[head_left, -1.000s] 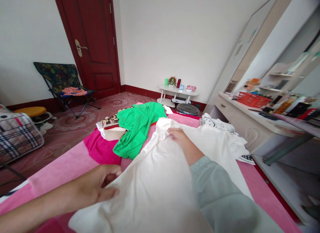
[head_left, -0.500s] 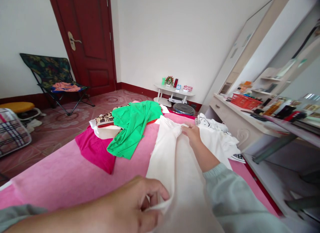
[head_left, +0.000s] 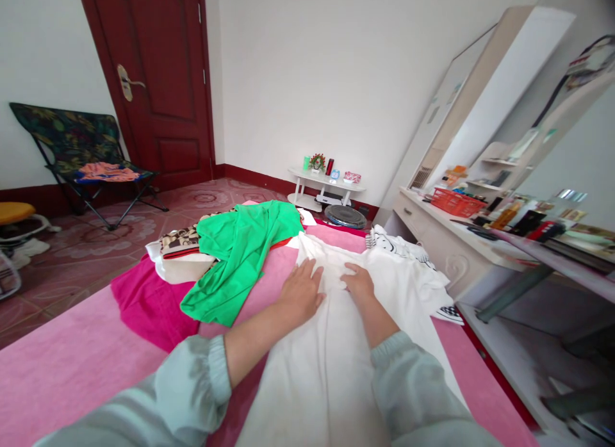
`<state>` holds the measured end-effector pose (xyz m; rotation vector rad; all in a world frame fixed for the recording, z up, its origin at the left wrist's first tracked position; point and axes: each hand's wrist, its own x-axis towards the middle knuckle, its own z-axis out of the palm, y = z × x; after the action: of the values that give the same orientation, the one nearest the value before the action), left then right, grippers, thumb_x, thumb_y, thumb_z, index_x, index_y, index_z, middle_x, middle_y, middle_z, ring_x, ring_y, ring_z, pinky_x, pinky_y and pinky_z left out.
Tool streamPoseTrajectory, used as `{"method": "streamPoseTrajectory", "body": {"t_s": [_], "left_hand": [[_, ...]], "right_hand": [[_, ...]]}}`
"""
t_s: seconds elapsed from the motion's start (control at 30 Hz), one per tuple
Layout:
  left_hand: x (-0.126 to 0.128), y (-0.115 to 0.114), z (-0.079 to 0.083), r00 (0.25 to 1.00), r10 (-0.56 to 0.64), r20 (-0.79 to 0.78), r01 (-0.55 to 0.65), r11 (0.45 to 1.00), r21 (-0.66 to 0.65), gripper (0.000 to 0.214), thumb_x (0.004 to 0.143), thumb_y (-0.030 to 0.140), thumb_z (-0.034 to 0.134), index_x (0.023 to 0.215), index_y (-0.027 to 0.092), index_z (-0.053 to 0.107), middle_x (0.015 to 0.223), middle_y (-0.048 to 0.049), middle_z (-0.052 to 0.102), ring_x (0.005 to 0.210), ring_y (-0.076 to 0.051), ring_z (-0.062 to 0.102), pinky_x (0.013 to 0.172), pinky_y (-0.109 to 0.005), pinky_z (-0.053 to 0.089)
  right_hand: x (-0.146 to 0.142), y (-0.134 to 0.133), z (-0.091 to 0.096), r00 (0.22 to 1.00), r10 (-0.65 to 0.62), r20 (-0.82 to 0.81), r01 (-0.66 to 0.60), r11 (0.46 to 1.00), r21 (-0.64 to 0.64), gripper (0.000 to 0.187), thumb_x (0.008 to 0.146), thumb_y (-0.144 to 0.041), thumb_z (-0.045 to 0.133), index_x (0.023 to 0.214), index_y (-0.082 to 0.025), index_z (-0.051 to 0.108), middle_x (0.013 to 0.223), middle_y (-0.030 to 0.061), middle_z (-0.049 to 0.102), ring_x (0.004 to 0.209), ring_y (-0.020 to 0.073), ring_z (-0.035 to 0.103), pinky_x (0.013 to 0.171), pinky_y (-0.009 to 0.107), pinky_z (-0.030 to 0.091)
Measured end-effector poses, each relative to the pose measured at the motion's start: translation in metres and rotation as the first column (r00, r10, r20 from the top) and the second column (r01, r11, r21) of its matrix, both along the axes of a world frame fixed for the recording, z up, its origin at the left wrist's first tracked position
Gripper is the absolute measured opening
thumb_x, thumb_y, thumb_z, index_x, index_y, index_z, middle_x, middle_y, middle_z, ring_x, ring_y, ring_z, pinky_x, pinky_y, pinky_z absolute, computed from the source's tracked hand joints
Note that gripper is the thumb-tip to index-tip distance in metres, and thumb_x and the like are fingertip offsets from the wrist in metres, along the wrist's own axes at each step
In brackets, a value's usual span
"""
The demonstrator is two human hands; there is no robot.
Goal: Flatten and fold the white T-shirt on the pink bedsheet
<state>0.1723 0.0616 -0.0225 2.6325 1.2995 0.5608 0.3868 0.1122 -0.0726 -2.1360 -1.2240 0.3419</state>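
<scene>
A long white garment (head_left: pixel 307 370), its kind unclear, lies stretched over the pink bed cover towards me, with soft creases along its length. My left hand (head_left: pixel 303 293) rests flat on its upper left part, fingers spread. Close by on the right, my right hand (head_left: pixel 359 285) lies on the same cloth with thumb and fingers apart, the fingers slightly bent. Neither hand grips the fabric. Beside the left forearm is a heap with a green garment (head_left: pixel 240 255) on top of a magenta one (head_left: pixel 154 306). White clothing with black print (head_left: pixel 408 255) lies to the right.
The pink bed cover (head_left: pixel 72 370) runs under the clothes. A dressing table (head_left: pixel 432 235) with a red basket (head_left: pixel 456 202) and bottles flanks the bed's right side. Beyond the far end stand a small white table (head_left: pixel 327 179) and a round dark object (head_left: pixel 344 216). A folding chair (head_left: pixel 72 139) is left.
My left hand has moved forward from near me, letting go of the fabric, and now lies flat. My right hand has released its pinch. The raised fold has been flattened.
</scene>
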Motion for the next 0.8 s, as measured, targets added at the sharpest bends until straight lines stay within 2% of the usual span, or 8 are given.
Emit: {"method": "streamPoseTrajectory", "body": {"t_s": [0.1,0.2,0.3,0.4,0.47,0.57,0.67,0.8], "left_hand": [[0.003,0.017,-0.033,0.996,0.04,-0.078,-0.041,0.999,-0.008,0.059,0.09,0.039,0.051,0.14,0.009,0.04,0.147,-0.0214,0.028,0.137,-0.033,0.021,0.112,-0.047,0.02],[0.0,0.02,-0.05,0.998,0.009,-0.062,-0.007,1.0,0.027,0.055,0.093,0.042,0.044,0.141,0.016,0.04,0.149,-0.0173,0.025,0.139,-0.032,0.016,0.113,-0.049,0.017],[-0.001,0.018,-0.053,0.999,-0.011,-0.04,0.014,0.998,0.064,0.054,0.092,0.042,0.046,0.141,0.02,0.04,0.15,-0.0139,0.025,0.139,-0.032,0.015,0.113,-0.048,0.017],[-0.001,0.018,-0.052,0.999,-0.031,-0.032,0.033,0.996,0.081,0.052,0.093,0.041,0.044,0.14,0.019,0.041,0.149,-0.0142,0.028,0.139,-0.03,0.017,0.114,-0.046,0.017],[0.0,0.018,-0.052,0.998,-0.045,-0.036,0.048,0.995,0.083,0.049,0.094,0.04,0.042,0.138,0.019,0.043,0.148,-0.0139,0.03,0.139,-0.029,0.019,0.114,-0.045,0.017],[0.0,0.019,-0.053,0.998,-0.049,-0.044,0.053,0.996,0.074,0.049,0.094,0.041,0.04,0.137,0.019,0.045,0.147,-0.0142,0.031,0.138,-0.029,0.021,0.114,-0.047,0.017],[0.0,0.018,-0.053,0.998,-0.05,-0.045,0.054,0.996,0.072,0.049,0.094,0.041,0.039,0.137,0.018,0.045,0.147,-0.0151,0.031,0.138,-0.029,0.021,0.113,-0.047,0.018],[0.0,0.018,-0.053,0.998,-0.054,-0.041,0.057,0.995,0.082,0.049,0.094,0.041,0.039,0.137,0.019,0.045,0.147,-0.0138,0.032,0.138,-0.029,0.02,0.113,-0.047,0.018]], "right_hand": [[-0.005,-0.003,0.003,0.999,0.023,0.031,-0.022,0.999,-0.035,0.049,0.067,-0.014,0.061,0.116,-0.019,0.065,0.088,0.0042,0.069,0.08,0.0214,0.066,0.074,0.03,0.051],[-0.016,-0.014,0.008,0.986,0.03,0.165,-0.036,0.999,0.033,0.055,0.073,-0.014,0.055,0.127,-0.02,0.057,0.117,0.009,0.059,0.1,0.0232,0.06,0.084,0.029,0.047],[-0.025,-0.029,0.013,0.919,-0.049,0.391,-0.001,0.992,0.126,0.055,0.082,-0.019,0.047,0.137,-0.023,0.045,0.126,0.0103,0.049,0.098,0.0228,0.06,0.079,0.029,0.046],[-0.023,-0.04,0.017,0.877,-0.106,0.468,0.098,0.994,0.042,0.051,0.084,-0.023,0.045,0.135,-0.024,0.045,0.128,0.0102,0.045,0.088,0.0203,0.061,0.072,0.03,0.046],[-0.016,-0.041,0.019,0.871,-0.119,0.477,0.156,0.987,-0.038,0.047,0.082,-0.023,0.048,0.128,-0.02,0.053,0.129,0.0112,0.043,0.094,0.0218,0.059,0.074,0.031,0.045],[-0.004,-0.033,0.027,0.826,-0.179,0.535,0.196,0.98,0.025,0.042,0.078,-0.02,0.052,0.119,-0.018,0.059,0.135,0.0114,0.04,0.114,0.0272,0.048,0.083,0.035,0.044],[0.0,-0.015,0.036,0.807,-0.117,0.579,0.087,0.993,0.079,0.037,0.08,-0.018,0.051,0.115,-0.021,0.061,0.13,0.009,0.049,0.115,0.0264,0.046,0.088,0.036,0.04],[-0.004,0.02,0.04,0.833,0.106,0.543,-0.093,0.994,-0.051,0.033,0.087,-0.015,0.044,0.113,-0.022,0.063,0.115,0.0056,0.062,0.111,0.0213,0.052,0.09,0.031,0.038]]}}
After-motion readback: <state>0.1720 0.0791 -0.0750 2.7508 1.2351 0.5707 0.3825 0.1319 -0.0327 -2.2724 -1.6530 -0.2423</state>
